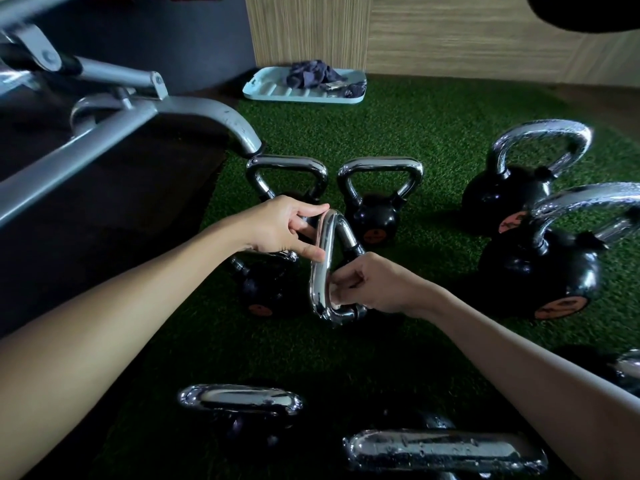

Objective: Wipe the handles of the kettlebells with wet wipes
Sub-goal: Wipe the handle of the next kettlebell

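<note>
A chrome kettlebell handle [320,271] stands on edge in the middle of the green turf, and its black body is mostly hidden behind my right hand. My left hand [280,226] pinches the upper bend of this handle between thumb and fingers. My right hand [374,285] is closed on the lower part, fingers curled through the loop. They press a small pale wad, seemingly a wet wipe [333,292], against the metal. Droplets sit on the handles of nearby kettlebells, such as the one at the front right [446,452].
Several other black kettlebells stand around: two behind [377,220], two large ones at the right [540,271], one at the front left [239,400]. A grey bench frame [207,112] reaches in from the left. A light blue tray [277,90] with a dark cloth [311,74] lies by the wooden wall.
</note>
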The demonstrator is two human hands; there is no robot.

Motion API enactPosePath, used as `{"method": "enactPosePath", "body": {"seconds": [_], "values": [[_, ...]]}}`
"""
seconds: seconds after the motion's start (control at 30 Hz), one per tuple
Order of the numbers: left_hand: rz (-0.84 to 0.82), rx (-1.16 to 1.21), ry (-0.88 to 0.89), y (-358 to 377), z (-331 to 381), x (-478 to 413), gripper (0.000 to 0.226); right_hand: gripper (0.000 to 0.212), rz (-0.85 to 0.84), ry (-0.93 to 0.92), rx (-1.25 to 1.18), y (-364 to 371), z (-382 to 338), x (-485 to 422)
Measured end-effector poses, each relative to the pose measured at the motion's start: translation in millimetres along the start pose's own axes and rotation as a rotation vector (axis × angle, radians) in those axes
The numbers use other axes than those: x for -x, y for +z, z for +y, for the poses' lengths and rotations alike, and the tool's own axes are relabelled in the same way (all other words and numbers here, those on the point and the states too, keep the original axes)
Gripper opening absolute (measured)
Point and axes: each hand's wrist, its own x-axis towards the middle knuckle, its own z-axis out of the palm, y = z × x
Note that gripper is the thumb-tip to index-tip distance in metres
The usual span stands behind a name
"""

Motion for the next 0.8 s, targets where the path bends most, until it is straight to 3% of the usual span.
{"method": "enactPosePath", "body": {"seconds": [0.13, 0.2, 0.3, 0.43, 0.63, 0.8], "values": [[-0.014, -0.030, 0.001, 0, 2, -1, 0.105, 0.017, 0.206, 0.013, -0.256, 6, 3, 0], [-0.019, -0.047, -0.002, -1, 3, 0, 0.105, 0.014, 0.313, 0.020, -0.270, 8, 3, -2], [-0.013, -0.043, 0.001, -2, 2, -1, 0.105, 0.019, 0.313, 0.057, -0.301, 9, 3, 1], [-0.010, -0.041, 0.016, -3, -4, -2, 0.108, 0.030, 0.315, 0.116, -0.224, 13, 6, 4], [-0.033, -0.066, -0.004, -4, -7, 0, 0.109, 0.022, 0.689, -0.061, -0.092, 10, -4, -18], [-0.017, -0.042, -0.001, -3, -6, 0, 0.106, 0.029, 0.619, -0.026, -0.101, 12, 2, -15]]}}
